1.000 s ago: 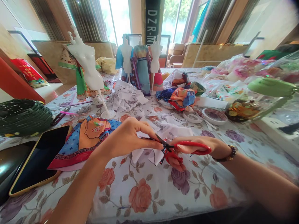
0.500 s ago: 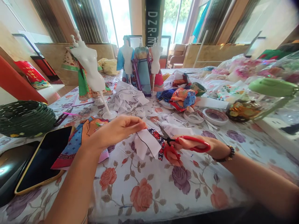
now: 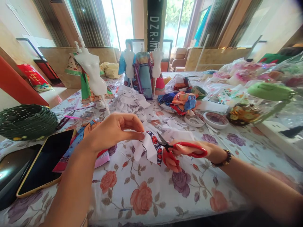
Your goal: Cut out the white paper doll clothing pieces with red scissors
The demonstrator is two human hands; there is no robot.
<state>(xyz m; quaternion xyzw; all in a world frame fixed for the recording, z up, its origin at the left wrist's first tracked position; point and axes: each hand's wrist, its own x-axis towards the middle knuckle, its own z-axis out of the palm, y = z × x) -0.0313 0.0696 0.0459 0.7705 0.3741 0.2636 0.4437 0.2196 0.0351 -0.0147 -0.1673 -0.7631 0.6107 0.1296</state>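
Room: bright, tall windows behind vertical blinds, wooden panels along the far wall.

Table [image 3: 151, 195]: covered by a white cloth printed with roses, carrying all items below.

1. Dark green woven basket [image 3: 26, 121], left edge.
2. Black tablet in a yellow case [image 3: 44, 162], near left corner, screen dark.
3. Bare white mannequin torso on a stand [image 3: 92, 74], left of centre.
4. Small mannequins in blue and purple robes [image 3: 143, 74], far edge, upright.
5. Orange-and-blue printed cloth [image 3: 82, 135], flat, touching the tablet's far side.
6. Heap of multicoloured fabric scraps [image 3: 181, 101], right of centre.
7. Left hand [image 3: 113, 130], above the table's middle, thumb and fingers pinched shut on item 10.
8. Right hand [image 3: 189, 153], just right of it, fingers closed through the handles of item 9.
9. Red-handled scissors [image 3: 187, 146], one blade lying against the patterned border, the other hidden.
10. White cut-out piece with a red-and-blue patterned border [image 3: 148, 148], hanging clear of the cloth between both hands.
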